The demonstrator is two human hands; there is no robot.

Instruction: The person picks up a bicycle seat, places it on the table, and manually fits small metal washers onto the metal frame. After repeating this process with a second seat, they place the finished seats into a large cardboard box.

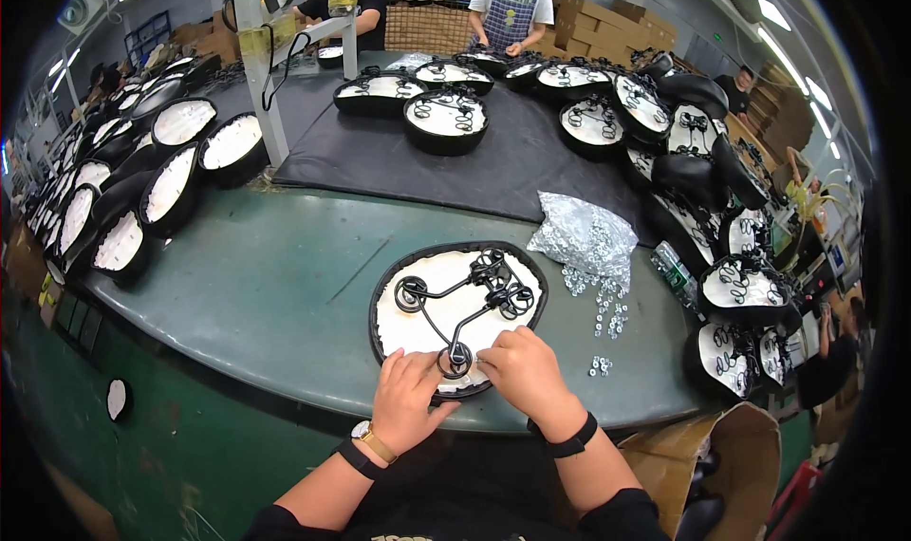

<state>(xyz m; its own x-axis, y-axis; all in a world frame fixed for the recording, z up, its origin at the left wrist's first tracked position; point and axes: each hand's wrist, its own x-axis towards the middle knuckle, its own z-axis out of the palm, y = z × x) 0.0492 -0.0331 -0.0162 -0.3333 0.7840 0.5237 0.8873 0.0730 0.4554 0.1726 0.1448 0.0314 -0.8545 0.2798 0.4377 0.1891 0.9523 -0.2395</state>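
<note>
A bicycle saddle [399,318] lies upside down on the green table before me, its white underside up inside a black rim. On it sits a black wire spring frame [472,280] with coils at its corners. My left hand [406,397] grips the saddle's near left edge, its fingertips beside the nearest coil [455,361]. From the other side my right hand [525,370] is closed in a pinch at the same coil. Whatever its fingertips hold is hidden. A clear bag of metal nuts [590,237] lies beyond the saddle to the right, with loose nuts [609,308] spilled from it.
Saddles with spring frames [745,285] are piled along the right side. More saddles [171,190] without frames crowd the left. A metal post [256,66] rises at the far left of a black mat [512,161]. Co-workers stand beyond. An open cardboard box [735,456] is at lower right.
</note>
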